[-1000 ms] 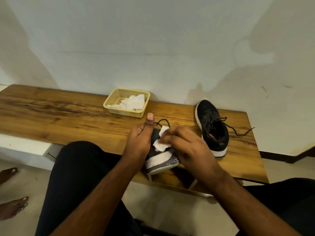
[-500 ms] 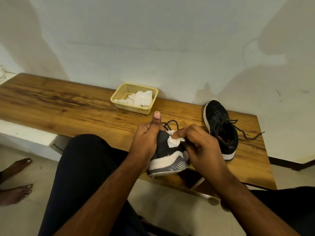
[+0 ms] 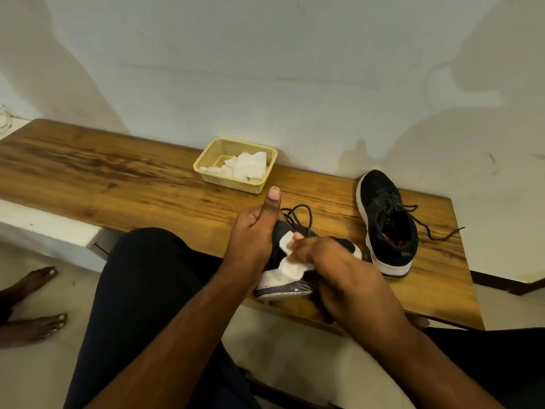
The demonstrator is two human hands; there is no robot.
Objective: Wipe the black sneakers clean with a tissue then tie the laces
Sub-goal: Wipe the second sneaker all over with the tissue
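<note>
My left hand (image 3: 253,234) grips a black sneaker (image 3: 283,286) with a white sole, tipped on its side at the near edge of the wooden bench (image 3: 118,178), thumb pointing up. My right hand (image 3: 333,261) holds a white tissue (image 3: 287,262) pressed against the side of that sneaker. Its loose laces (image 3: 298,214) loop out behind my left hand. A second black sneaker (image 3: 386,219) stands upright on the bench to the right, its laces untied and trailing right.
A yellow mesh basket (image 3: 206,169) holding white tissues sits on the bench near the wall. My legs in dark trousers are below the bench edge. Another person's bare feet (image 3: 29,308) rest on the floor at the far left.
My right hand has slid the tissue down the sneaker's side toward the sole. My left hand keeps the same grip.
</note>
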